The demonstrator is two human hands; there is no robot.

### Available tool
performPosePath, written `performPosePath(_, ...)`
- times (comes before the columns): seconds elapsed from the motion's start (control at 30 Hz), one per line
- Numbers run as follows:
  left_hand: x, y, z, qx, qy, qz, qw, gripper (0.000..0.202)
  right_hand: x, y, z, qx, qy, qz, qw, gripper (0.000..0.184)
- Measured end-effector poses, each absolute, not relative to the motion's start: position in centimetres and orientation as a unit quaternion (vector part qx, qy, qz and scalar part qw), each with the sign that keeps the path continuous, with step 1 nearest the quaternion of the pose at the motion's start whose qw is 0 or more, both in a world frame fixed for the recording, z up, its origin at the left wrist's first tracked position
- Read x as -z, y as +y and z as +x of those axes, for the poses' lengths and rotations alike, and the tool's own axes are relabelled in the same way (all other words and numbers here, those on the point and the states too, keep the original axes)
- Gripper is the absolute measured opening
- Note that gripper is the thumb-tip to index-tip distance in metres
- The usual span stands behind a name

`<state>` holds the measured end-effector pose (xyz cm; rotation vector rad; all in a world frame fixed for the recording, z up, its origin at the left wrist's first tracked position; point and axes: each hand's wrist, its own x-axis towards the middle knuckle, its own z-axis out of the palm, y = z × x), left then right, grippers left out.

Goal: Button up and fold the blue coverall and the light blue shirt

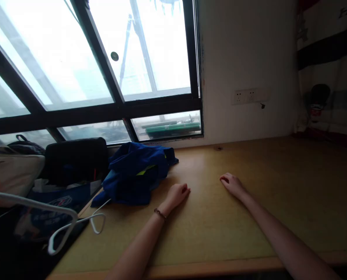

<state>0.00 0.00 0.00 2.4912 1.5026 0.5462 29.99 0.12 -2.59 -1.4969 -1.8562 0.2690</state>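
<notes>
Neighbouring blue garment (129, 181): left hand (176, 193) | over tabletop (208, 233): right hand (232, 184)

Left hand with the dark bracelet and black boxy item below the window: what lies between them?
Head view: a heap of crumpled blue fabric lies between the left hand and black item.

A single camera is looking out from the person's head, facing forward and down across the table (208, 229) from above its near edge (214, 269), which is running along the bottom of the frame. The left hand (176, 195) and right hand (234, 186) are showing fairly near, just below the centre, while the forearms (144, 245) are being cut off by the bottom edge. Farther off, the window (156, 46) is filling the upper left, the wall (243, 58) the upper right.
</notes>
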Motion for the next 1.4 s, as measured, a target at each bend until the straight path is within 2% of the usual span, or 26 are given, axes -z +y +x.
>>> performPosePath(1.23,-0.6,-0.4,0.2,-0.173,0.518,0.832,0.102,0.024,2.4,0.0,29.9,-0.109,-0.72,-0.584,0.358,0.018)
performPosePath(1.33,-1.0,-0.4,0.1,-0.223,0.541,0.809,0.059,0.019,2.5,0.1,29.9,-0.105,-0.725,-0.578,0.36,0.019)
performPosePath(1.4,-1.7,-0.4,-0.4,-0.273,0.601,0.751,-0.031,0.032,2.6,0.1,29.9,-0.104,-0.725,-0.577,0.36,0.019)
